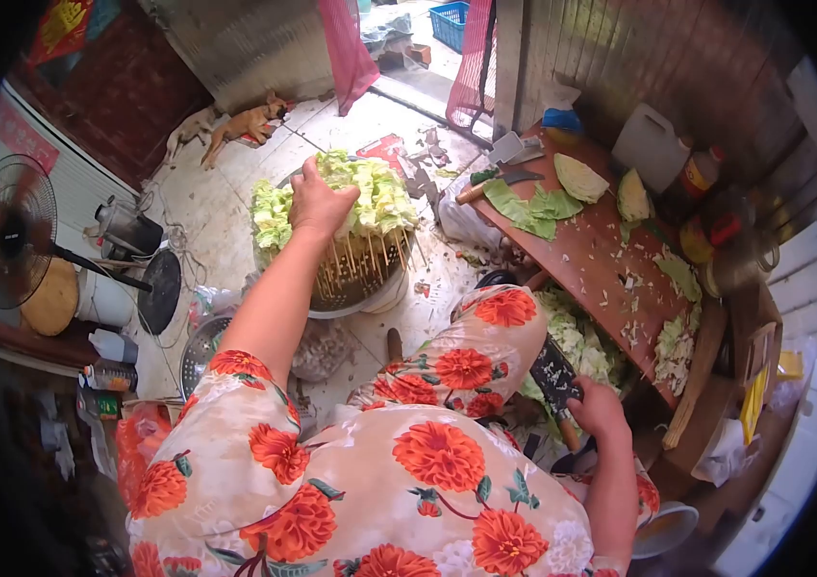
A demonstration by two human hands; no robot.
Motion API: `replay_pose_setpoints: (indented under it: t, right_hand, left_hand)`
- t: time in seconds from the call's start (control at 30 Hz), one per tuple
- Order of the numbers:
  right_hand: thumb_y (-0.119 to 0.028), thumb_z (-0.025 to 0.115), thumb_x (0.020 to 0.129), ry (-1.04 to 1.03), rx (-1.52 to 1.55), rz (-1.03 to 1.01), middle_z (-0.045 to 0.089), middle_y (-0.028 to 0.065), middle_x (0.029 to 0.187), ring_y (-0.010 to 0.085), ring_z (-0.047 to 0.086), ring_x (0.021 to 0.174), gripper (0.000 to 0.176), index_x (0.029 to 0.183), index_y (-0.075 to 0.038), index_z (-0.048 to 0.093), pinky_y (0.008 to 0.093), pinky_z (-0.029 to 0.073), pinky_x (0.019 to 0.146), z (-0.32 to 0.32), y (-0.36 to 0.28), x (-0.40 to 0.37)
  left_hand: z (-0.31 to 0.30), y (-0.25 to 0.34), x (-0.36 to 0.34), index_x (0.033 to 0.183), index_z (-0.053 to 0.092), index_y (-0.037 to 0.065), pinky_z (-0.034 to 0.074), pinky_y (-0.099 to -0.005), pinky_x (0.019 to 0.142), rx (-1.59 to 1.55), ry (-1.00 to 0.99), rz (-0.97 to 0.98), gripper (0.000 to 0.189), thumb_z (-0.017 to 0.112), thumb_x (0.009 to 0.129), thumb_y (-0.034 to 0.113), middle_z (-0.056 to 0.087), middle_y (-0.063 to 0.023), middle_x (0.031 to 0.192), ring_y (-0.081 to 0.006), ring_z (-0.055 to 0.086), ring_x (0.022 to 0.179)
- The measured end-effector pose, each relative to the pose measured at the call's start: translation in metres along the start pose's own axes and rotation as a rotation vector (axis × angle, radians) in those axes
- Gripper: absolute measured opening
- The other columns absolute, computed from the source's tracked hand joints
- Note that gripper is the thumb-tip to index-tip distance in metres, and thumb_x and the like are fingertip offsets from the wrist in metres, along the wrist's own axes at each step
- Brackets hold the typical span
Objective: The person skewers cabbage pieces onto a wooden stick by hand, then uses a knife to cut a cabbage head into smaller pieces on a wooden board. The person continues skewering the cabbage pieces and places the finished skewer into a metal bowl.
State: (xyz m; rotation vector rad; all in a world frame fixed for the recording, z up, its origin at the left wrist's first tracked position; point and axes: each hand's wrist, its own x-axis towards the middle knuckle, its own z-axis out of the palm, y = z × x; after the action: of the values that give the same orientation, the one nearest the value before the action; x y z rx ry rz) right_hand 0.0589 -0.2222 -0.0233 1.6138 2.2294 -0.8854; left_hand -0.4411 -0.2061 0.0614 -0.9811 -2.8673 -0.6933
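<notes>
My left hand (pixel 320 200) reaches out over a metal bowl (pixel 269 252) piled with cabbage skewers (pixel 375 197). Its fingers and thumb are curled around some of the cabbage; the fingertips are partly hidden in the leaves. Thin wooden sticks point down toward me from the pile. Low at my right side, my right hand (pixel 601 409) is closed on a dark cleaver (pixel 554 373) with cabbage bits stuck to its blade. The cleaver's wooden handle (pixel 570 436) points downward. Just beyond the blade lies a heap of chopped cabbage (pixel 583 337), partly covered by my knee and the board.
A reddish-brown board (pixel 586 260) on my right bears cabbage pieces (pixel 579 180), leaves and a wooden-handled knife (pixel 500 186). Bottles and a white jug (pixel 652 144) stand behind it. On the left are a fan (pixel 12 226) and a colander (pixel 204 354). Dogs (pixel 245 127) lie near the wall.
</notes>
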Motion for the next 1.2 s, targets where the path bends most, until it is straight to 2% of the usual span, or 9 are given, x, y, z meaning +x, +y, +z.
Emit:
replay_pose_setpoints:
  t: [0.3, 0.63, 0.77, 0.83, 0.87, 0.97, 1.03, 1.07, 1.2]
  right_hand:
    - [-0.02, 0.064, 0.075, 0.07, 0.04, -0.01, 0.066, 0.0218, 0.095, 0.0369, 0.062, 0.093, 0.039, 0.111, -0.004, 0.061, 0.0437, 0.048, 0.084, -0.004, 0.003, -0.002]
    - [-0.02, 0.063, 0.077, 0.047, 0.034, -0.005, 0.065, 0.0201, 0.101, 0.035, 0.062, 0.097, 0.041, 0.115, -0.005, 0.059, 0.0427, 0.048, 0.086, -0.012, -0.002, -0.002]
    - [-0.02, 0.063, 0.077, 0.046, 0.055, 0.0, 0.065, 0.0197, 0.102, 0.0346, 0.062, 0.097, 0.041, 0.116, -0.005, 0.059, 0.0425, 0.048, 0.086, -0.011, 0.0, -0.003]
    - [-0.021, 0.063, 0.078, 0.051, 0.063, -0.024, 0.065, 0.0193, 0.102, 0.0342, 0.062, 0.097, 0.041, 0.115, -0.005, 0.06, 0.0424, 0.048, 0.086, -0.01, 0.002, -0.003]
    - [-0.021, 0.064, 0.078, 0.016, 0.064, 0.004, 0.065, 0.0191, 0.103, 0.0342, 0.062, 0.098, 0.041, 0.116, -0.005, 0.059, 0.0424, 0.048, 0.087, -0.013, 0.0, -0.004]
    - [-0.022, 0.064, 0.08, -0.014, 0.062, 0.03, 0.064, 0.0186, 0.106, 0.034, 0.061, 0.1, 0.04, 0.116, -0.006, 0.059, 0.0425, 0.048, 0.088, -0.021, -0.004, -0.006]
    - [-0.022, 0.064, 0.08, 0.007, 0.11, 0.04, 0.063, 0.0187, 0.108, 0.0339, 0.06, 0.101, 0.039, 0.116, -0.006, 0.059, 0.0428, 0.048, 0.088, -0.019, 0.0, -0.005]
    - [-0.022, 0.063, 0.081, -0.002, 0.106, 0.031, 0.064, 0.0185, 0.107, 0.0338, 0.061, 0.101, 0.038, 0.115, -0.007, 0.059, 0.0429, 0.048, 0.088, -0.018, 0.004, -0.002]
    - [-0.022, 0.063, 0.08, -0.007, 0.105, 0.062, 0.064, 0.0177, 0.106, 0.0335, 0.062, 0.099, 0.036, 0.113, -0.006, 0.06, 0.0433, 0.049, 0.086, -0.017, 0.013, 0.004]
  left_hand:
    - [-0.001, 0.003, 0.013, 0.133, 0.042, 0.01, 0.046, -0.0474, 0.093, 0.365, -0.159, 0.043, 0.075, 0.068, 0.076, 0.05, 0.047, -0.02, 0.129, -0.0348, 0.055, 0.113]
    - [-0.024, 0.016, 0.015, 0.13, 0.047, 0.01, 0.046, -0.0434, 0.093, 0.318, -0.127, 0.037, 0.068, 0.065, 0.079, 0.051, 0.051, -0.0198, 0.126, -0.0341, 0.056, 0.112]
    - [-0.027, 0.04, 0.015, 0.13, 0.048, 0.011, 0.046, -0.0426, 0.093, 0.243, -0.005, 0.214, 0.064, 0.066, 0.079, 0.045, 0.052, -0.0172, 0.125, -0.0315, 0.055, 0.113]
    - [-0.02, 0.066, 0.008, 0.128, 0.049, 0.009, 0.045, -0.0414, 0.094, 0.107, 0.047, 0.51, 0.059, 0.066, 0.079, 0.038, 0.053, -0.0163, 0.121, -0.031, 0.055, 0.112]
    - [-0.017, 0.088, -0.001, 0.125, 0.051, 0.009, 0.044, -0.0407, 0.094, -0.014, -0.076, 0.508, 0.055, 0.065, 0.078, 0.033, 0.054, -0.0165, 0.119, -0.0306, 0.053, 0.112]
    - [0.016, 0.148, -0.023, 0.119, 0.057, 0.003, 0.051, -0.032, 0.074, -0.292, -0.303, 0.677, 0.05, 0.071, 0.076, 0.025, 0.058, -0.0141, 0.109, -0.0186, 0.062, 0.079]
    - [0.037, 0.192, -0.047, 0.116, 0.059, 0.002, 0.051, -0.0295, 0.068, -0.374, -0.463, 0.73, 0.044, 0.071, 0.077, 0.02, 0.062, -0.0134, 0.1, -0.0158, 0.062, 0.072]
    - [0.06, 0.21, -0.05, 0.11, 0.061, 0.0, 0.051, -0.0344, 0.078, -0.482, -0.614, 0.688, 0.044, 0.071, 0.073, 0.022, 0.061, -0.0188, 0.105, -0.025, 0.064, 0.086]
    - [0.142, 0.27, -0.068, 0.112, 0.062, 0.003, 0.051, -0.0334, 0.08, -0.432, -0.663, 0.839, 0.044, 0.07, 0.074, 0.023, 0.064, -0.0182, 0.105, -0.0245, 0.064, 0.093]
